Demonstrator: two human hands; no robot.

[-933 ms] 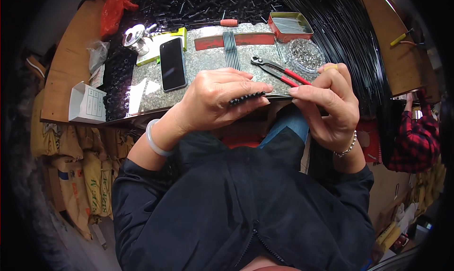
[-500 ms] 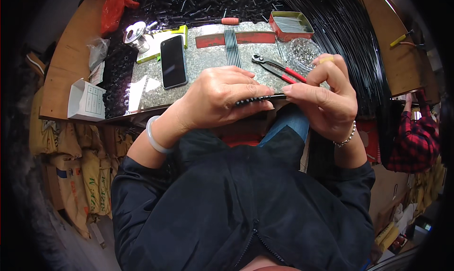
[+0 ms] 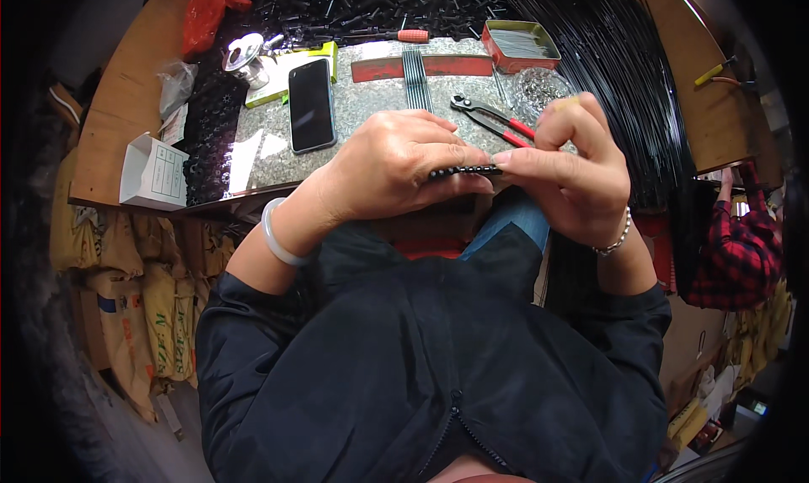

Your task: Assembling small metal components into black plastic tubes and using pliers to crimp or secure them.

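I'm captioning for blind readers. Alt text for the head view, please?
A person's left hand pinches a row of small black pieces, the right hand at its right end. Beyond lie a phone, pliers, a red tin and long black rods.

Dark jacket (image 3: 371, 340), black front zip (image 3: 456, 414), smooth pale bangle (image 3: 275, 235), silvery beaded bracelet (image 3: 620, 237)

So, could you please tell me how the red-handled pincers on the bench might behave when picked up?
The pincers look metallic, so they are probably stiff and fairly heavy for their size. Their red handles stand apart, so they may swing about the joint. Lying flat, they seem unlikely to roll.
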